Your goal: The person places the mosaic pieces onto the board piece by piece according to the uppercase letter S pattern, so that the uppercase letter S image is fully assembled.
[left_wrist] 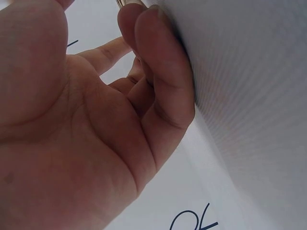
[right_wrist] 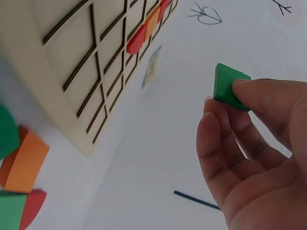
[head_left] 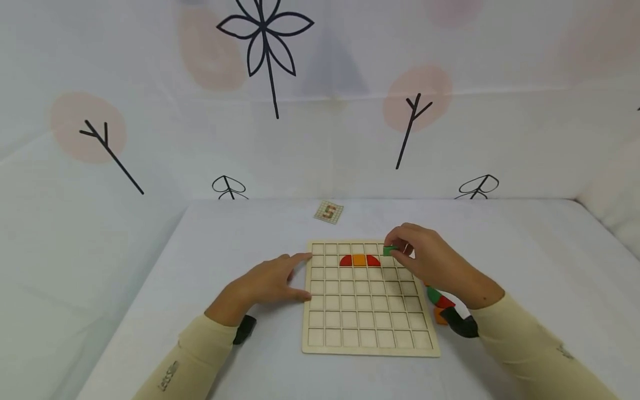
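A pale wooden grid board (head_left: 370, 351) lies on the white-covered table. In a row near its far side sit an orange square tile (head_left: 359, 260) and, on either side, a red rounded tile (head_left: 346, 261) and another red rounded tile (head_left: 373, 261). Between thumb and fingers my right hand (head_left: 432, 258) pinches a green square tile (head_left: 389, 251), held above the board's far right corner; the right wrist view shows this green tile (right_wrist: 226, 86) well apart from the grid. My left hand (head_left: 265, 280) rests at the board's left edge, thumb and index finger spread along it.
Loose pieces lie by the board's right edge, partly under my right forearm: a green one (head_left: 433, 295), a red one (head_left: 444, 302) and an orange one (head_left: 440, 316). Beyond the board is a small pattern card (head_left: 329, 211). A printed cloth (head_left: 330, 139) hangs behind the table.
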{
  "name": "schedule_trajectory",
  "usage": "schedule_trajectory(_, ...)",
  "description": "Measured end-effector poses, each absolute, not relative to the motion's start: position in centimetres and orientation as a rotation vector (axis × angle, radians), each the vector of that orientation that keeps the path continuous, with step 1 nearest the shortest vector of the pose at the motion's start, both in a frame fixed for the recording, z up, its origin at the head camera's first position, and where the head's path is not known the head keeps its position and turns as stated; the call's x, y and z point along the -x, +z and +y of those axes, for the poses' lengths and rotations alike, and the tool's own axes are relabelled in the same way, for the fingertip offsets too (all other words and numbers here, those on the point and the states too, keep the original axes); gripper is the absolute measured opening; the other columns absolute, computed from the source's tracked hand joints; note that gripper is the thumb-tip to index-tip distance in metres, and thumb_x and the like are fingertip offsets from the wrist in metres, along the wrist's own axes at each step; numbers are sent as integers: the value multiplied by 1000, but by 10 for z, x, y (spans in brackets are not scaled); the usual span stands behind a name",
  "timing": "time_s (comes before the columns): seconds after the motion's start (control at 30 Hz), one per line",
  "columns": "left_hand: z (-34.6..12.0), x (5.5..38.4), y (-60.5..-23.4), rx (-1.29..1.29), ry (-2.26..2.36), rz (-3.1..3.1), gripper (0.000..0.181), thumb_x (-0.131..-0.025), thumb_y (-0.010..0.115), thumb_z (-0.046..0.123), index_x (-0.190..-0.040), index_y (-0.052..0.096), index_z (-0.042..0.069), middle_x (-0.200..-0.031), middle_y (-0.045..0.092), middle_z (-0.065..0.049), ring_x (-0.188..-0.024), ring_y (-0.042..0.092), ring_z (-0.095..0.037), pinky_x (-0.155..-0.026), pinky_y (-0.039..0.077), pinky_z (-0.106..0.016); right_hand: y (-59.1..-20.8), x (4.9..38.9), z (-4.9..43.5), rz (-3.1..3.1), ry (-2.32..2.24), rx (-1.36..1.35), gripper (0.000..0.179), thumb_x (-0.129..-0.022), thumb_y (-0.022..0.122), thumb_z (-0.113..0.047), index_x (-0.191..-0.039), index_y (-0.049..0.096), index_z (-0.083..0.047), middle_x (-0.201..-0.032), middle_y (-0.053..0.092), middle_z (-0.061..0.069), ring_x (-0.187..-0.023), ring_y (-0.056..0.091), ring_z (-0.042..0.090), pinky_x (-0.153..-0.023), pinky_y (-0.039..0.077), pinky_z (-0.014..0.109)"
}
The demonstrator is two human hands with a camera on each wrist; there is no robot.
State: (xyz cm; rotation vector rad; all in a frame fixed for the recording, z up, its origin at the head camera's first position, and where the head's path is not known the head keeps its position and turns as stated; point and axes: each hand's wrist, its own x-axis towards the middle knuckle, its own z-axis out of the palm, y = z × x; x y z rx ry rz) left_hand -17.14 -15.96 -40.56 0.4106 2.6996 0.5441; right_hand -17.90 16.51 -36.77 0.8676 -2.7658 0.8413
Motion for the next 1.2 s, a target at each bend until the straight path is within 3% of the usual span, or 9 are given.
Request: schedule_trajectory(1.2,-159,173,-407,-434,518,2713,88,-80,80,53,-154,37,31,-88,51,0,-75,47,-14,-65,38,-32,-383,188,100,-2667,1157,-837,14,-89,72,0,-100,65,-6,-94,64,2,-81,62,11,-74,54,25)
